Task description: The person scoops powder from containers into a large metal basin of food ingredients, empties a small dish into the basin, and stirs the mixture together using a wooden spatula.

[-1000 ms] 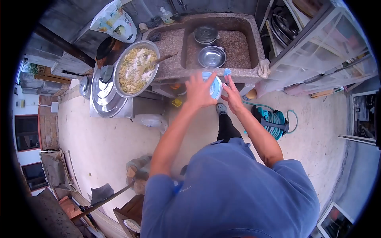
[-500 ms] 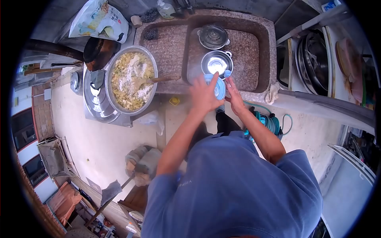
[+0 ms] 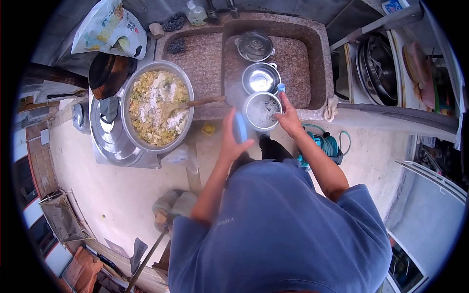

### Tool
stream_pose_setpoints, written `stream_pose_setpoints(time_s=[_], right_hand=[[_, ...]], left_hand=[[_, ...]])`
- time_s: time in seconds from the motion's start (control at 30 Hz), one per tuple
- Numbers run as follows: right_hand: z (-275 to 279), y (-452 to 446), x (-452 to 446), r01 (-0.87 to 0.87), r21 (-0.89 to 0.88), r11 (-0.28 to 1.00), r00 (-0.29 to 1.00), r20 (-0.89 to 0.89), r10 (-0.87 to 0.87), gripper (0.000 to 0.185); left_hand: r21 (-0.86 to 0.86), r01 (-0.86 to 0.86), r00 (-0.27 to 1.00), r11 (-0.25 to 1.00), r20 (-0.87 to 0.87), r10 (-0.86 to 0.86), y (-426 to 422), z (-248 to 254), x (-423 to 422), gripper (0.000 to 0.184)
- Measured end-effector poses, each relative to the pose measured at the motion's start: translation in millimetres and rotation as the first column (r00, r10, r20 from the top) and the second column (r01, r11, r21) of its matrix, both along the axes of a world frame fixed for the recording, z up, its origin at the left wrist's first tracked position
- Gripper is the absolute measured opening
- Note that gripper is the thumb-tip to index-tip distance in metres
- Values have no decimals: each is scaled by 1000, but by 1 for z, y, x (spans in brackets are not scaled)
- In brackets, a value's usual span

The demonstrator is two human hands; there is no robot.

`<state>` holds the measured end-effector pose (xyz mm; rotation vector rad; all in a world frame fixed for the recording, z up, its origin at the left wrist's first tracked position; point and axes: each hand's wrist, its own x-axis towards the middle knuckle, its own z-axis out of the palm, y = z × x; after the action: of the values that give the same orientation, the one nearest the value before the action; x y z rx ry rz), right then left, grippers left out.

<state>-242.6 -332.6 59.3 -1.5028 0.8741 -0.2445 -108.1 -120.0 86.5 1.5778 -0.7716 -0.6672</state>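
Note:
My left hand (image 3: 233,136) holds a round light-blue lid (image 3: 240,128) tilted on edge, left of an uncovered round container (image 3: 263,111). My right hand (image 3: 290,118) grips that container at its right side, thumb over the rim. White powdery residue shows inside it. A small blue cap or scoop (image 3: 281,87) is by my right fingertips. Just beyond the container, a shiny metal bowl (image 3: 261,78) sits in the stone sink (image 3: 320,63), with a lidded pot (image 3: 255,46) behind it. To the left, a large metal basin (image 3: 128,122) contains a yellowish crumbly mixture with white powder on top.
A wooden handle (image 3: 207,101) sticks out of the basin toward the sink. Left of the basin lie a metal lid (image 3: 112,134) and a dark pan (image 3: 105,73). A printed bag (image 3: 115,31) stands behind. Pans (image 3: 378,68) fill a rack at right; a hose reel (image 3: 327,144) is on the floor.
The blue lid has come off the container and moved left in my left hand, exposing the inside. My right hand still holds the container. The camera view has shifted.

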Motion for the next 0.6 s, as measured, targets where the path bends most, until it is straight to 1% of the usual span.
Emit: stream_pose_setpoints(time_s=[0.03, 0.07, 0.1, 0.13, 0.17, 0.27, 0.3, 0.4, 0.43, 0.53, 0.57, 0.6], right_hand=[[2, 1, -3, -9, 5, 1000, 1000, 8, 9, 91], [4, 0, -5, -25, 10, 1000, 1000, 15, 25, 91], [4, 0, -8, -31, 34, 999, 998, 58, 29, 92], [7, -1, -11, -58, 43, 997, 996, 69, 54, 93], [12, -2, -13, -87, 52, 995, 993, 79, 82, 93], [29, 5, -9, -169, 79, 982, 982, 104, 160, 95], [45, 11, -4, -209, 78, 975, 975, 96, 201, 96], [70, 30, 8, -325, 53, 944, 943, 90, 319, 96], [78, 39, 14, -351, 53, 935, 935, 82, 346, 96], [116, 69, 39, -446, 42, 894, 893, 78, 442, 92], [126, 79, 48, -488, 36, 872, 871, 83, 484, 91], [135, 88, 56, -529, 34, 848, 847, 87, 525, 89]], left_hand=[[4, -67, 956, 998, -287, 65, 9, -7, -6, 116], [-4, -164, 831, 986, -539, 136, 17, -25, -7, 108], [-20, -214, 597, 977, -794, 115, 24, -43, -7, 102], [-24, -269, 294, 963, -954, 58, 31, -65, -4, 96], [-89, -278, 142, 956, -989, -51, 37, -106, -3, 86], [-77, -263, 63, 962, -996, -63, 30, -106, -6, 86], [-106, -251, 30, 962, -994, -102, 30, -115, -7, 84], [-185, -310, -47, 933, -977, -210, 31, -119, -16, 86], [-175, -291, -74, 941, -976, -204, 36, -109, -18, 99], [-403, -315, 36, 859, -910, -414, 59, -75, -13, 116], [-405, -338, 82, 850, -912, -402, 70, -75, -13, 122], [-424, -367, 122, 828, -904, -409, 79, -74, -12, 122]])
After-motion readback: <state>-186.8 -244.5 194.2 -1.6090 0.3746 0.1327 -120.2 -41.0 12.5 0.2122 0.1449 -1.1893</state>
